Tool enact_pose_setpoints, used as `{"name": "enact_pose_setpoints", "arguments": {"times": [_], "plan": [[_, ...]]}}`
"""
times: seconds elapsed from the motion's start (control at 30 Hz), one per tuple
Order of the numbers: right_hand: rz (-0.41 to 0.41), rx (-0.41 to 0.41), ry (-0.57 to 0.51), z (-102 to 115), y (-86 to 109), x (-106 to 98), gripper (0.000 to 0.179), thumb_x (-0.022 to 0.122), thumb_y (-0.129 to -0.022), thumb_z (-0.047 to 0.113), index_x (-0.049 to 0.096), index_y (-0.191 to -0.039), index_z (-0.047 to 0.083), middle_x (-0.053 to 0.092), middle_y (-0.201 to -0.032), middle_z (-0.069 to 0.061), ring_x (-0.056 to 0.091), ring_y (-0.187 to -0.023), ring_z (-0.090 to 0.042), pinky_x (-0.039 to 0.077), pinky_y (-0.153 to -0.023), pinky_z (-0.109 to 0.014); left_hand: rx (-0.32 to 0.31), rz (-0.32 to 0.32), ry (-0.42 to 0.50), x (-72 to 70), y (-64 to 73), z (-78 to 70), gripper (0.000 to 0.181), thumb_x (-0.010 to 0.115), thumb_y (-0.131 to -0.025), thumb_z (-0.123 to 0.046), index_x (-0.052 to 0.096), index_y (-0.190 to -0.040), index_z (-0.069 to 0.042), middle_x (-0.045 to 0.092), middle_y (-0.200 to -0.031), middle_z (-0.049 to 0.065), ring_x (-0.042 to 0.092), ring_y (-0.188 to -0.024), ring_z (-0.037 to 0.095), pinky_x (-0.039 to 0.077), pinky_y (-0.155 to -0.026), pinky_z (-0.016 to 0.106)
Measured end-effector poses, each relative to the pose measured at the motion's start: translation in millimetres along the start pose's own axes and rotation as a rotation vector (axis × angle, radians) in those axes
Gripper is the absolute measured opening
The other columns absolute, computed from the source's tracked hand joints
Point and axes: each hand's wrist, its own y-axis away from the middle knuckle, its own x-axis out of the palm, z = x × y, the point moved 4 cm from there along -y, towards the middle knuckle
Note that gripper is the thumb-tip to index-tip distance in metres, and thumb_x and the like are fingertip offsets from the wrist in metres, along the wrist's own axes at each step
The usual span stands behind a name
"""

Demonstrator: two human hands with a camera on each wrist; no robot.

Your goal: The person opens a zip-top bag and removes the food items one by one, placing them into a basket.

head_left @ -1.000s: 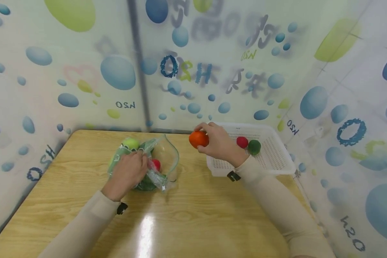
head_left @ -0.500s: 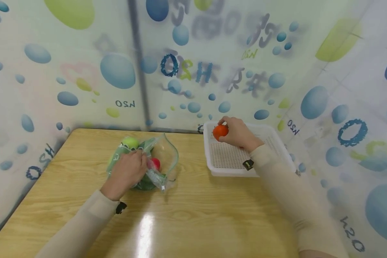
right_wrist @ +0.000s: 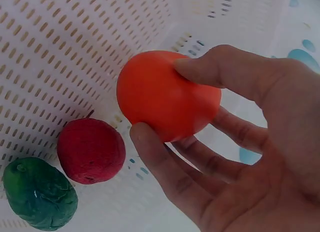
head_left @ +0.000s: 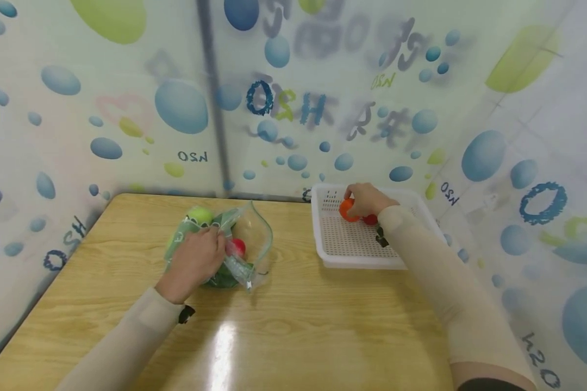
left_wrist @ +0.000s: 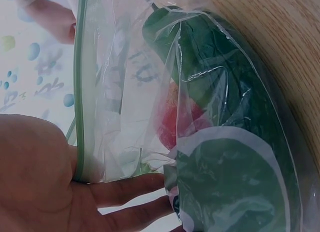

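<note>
One orange ball (right_wrist: 155, 101) (held) within basket rim (head_left: 342, 259).

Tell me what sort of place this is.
Probably a small indoor booth: bubble-printed white walls border a light wood-grain table, which holds a white perforated plastic basket and a clear, green-printed zip bag.

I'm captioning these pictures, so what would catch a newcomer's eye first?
Probably the round orange item in the right hand, at the white basket; a dark red item and a green item lie inside. Then the clear, green-printed bag under the left hand, on the left of the table.
</note>
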Motion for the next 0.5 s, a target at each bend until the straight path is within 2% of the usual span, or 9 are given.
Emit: {"name": "enact_pose_setpoints", "arguments": {"times": [0.1,0.2,0.33,0.5], "plan": [[0.062,0.055,0.019,-1,-4.9,4,0.051,0.081,-0.101,0.015,0.067,-0.149,0.006,0.07,-0.137,-0.019,0.064,-0.117,-0.034,0.061,-0.101,-0.044,0.002,-0.004,0.0,0.0,0.2,-0.5,0.048,0.036,-0.123,-0.023,0.074,-0.115,0.004,0.079,-0.126,0.031,0.075,-0.115,0.054,0.055,-0.111,0.073],[0.108,0.069,0.033,-2,-7.4,7,0.052,0.08,-0.101,0.016,0.067,-0.151,0.007,0.069,-0.14,-0.019,0.063,-0.12,-0.035,0.061,-0.102,-0.043,0.002,-0.005,0.002,-0.2,0.6,-1.1,0.048,0.037,-0.123,-0.023,0.075,-0.118,0.006,0.079,-0.127,0.033,0.074,-0.121,0.059,0.055,-0.113,0.073],[0.133,0.056,0.029,-2,-9.8,9,0.054,0.078,-0.101,0.015,0.067,-0.153,0.007,0.069,-0.144,-0.021,0.063,-0.123,-0.036,0.061,-0.108,-0.046,0.006,-0.009,-0.002,-0.1,0.7,-1.3,0.048,0.038,-0.124,-0.022,0.075,-0.117,0.007,0.079,-0.124,0.032,0.076,-0.117,0.057,0.055,-0.112,0.073],[0.124,0.062,0.017,-6,-12.8,9,0.055,0.076,-0.104,0.015,0.065,-0.157,0.007,0.068,-0.151,-0.022,0.062,-0.127,-0.038,0.061,-0.112,-0.05,0.008,-0.014,-0.003,-0.5,0.4,-1.6,0.046,0.04,-0.124,-0.022,0.075,-0.109,0.004,0.08,-0.117,0.029,0.076,-0.111,0.053,0.056,-0.109,0.071]]}}
